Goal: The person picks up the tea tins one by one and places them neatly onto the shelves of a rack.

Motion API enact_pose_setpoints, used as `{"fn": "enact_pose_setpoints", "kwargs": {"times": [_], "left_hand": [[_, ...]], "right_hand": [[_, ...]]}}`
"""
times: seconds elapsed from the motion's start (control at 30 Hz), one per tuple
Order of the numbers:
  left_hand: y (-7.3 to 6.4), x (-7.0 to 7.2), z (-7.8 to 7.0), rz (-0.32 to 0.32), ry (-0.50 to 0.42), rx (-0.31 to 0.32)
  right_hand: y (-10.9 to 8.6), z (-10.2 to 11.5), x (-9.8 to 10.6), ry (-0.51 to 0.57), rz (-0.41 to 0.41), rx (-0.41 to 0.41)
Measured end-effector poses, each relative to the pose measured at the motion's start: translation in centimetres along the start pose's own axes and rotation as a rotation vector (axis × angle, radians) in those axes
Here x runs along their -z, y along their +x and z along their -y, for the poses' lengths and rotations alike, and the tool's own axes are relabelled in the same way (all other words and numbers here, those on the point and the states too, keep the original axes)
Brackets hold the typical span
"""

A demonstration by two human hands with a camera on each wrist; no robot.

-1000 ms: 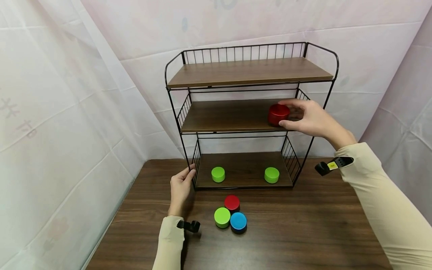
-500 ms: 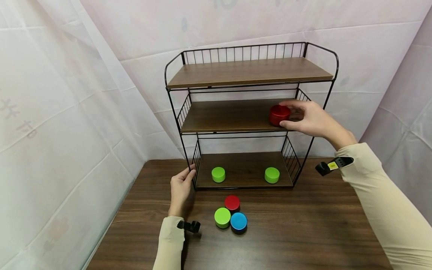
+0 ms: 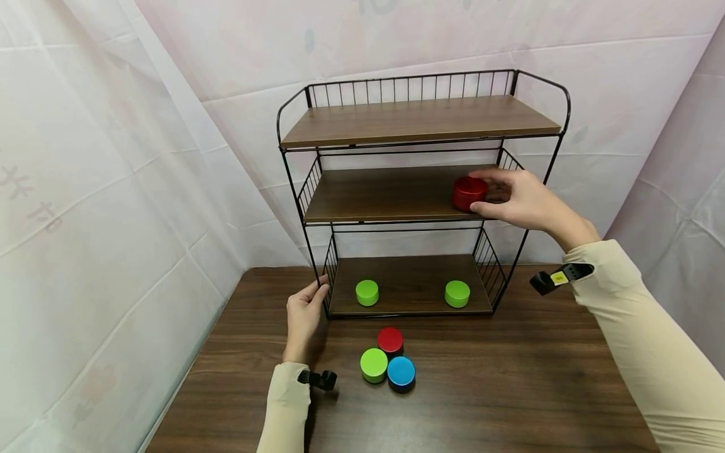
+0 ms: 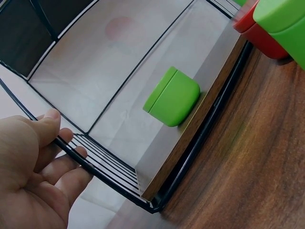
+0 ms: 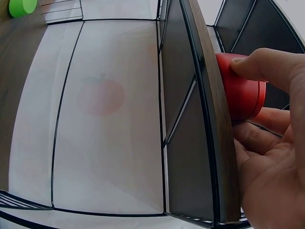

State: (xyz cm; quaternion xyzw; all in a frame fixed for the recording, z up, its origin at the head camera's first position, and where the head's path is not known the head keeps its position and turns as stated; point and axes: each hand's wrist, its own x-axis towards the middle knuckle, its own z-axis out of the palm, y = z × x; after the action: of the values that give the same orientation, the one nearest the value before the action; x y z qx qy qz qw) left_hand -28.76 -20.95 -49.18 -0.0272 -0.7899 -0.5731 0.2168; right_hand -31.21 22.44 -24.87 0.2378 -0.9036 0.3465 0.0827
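Observation:
My right hand [image 3: 518,198] holds a red round lidded container [image 3: 469,194] between thumb and fingers. In the right wrist view, this red container [image 5: 240,88] stands on the middle shelf [image 5: 220,157], near its front edge. My left hand [image 3: 303,314] grips the left front post of a black wire rack [image 3: 291,182] with wooden shelves. The left wrist view shows the left thumb and fingers [image 4: 74,160] around that thin black bar. On the bottom shelf [image 3: 410,283] sit two green round containers, one at the left [image 3: 367,293] and one at the right [image 3: 457,294].
On the table [image 3: 510,390] before the rack, a red container [image 3: 390,341], a green container [image 3: 374,365] and a blue container [image 3: 401,374] stand clustered together. The top shelf [image 3: 419,119] overhangs the right hand. Pale cloth [image 3: 113,189] hangs behind and at both sides.
The red container and my right hand have shifted very slightly to the right on the middle shelf. My left hand keeps its grip on the post.

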Motion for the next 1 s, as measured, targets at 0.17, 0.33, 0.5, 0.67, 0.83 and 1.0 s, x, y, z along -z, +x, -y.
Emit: {"fn": "enact_pose_setpoints", "kwargs": {"times": [0.17,0.33,0.5,0.67,0.83,1.0], "left_hand": [[-0.01,-0.03,0.06,-0.003,0.011,-0.005],[-0.03,0.01,-0.01,-0.002,0.001,-0.007],[-0.05,0.01,-0.15,-0.004,0.002,0.009],[0.0,-0.04,-0.23,-0.003,0.012,0.017],[0.03,-0.07,-0.24,-0.004,0.009,0.021],[0.06,-0.06,-0.31,-0.006,-0.005,0.019]], "right_hand": [[-0.02,0.06,0.05,-0.005,0.008,-0.004],[-0.03,0.08,0.1,-0.01,0.016,-0.012],[-0.11,0.1,0.1,-0.01,0.021,-0.011],[-0.22,0.09,0.09,-0.006,0.022,-0.008],[-0.29,-0.09,0.05,0.002,0.016,0.005],[-0.76,-0.2,-0.01,0.031,-0.009,0.025]]}}
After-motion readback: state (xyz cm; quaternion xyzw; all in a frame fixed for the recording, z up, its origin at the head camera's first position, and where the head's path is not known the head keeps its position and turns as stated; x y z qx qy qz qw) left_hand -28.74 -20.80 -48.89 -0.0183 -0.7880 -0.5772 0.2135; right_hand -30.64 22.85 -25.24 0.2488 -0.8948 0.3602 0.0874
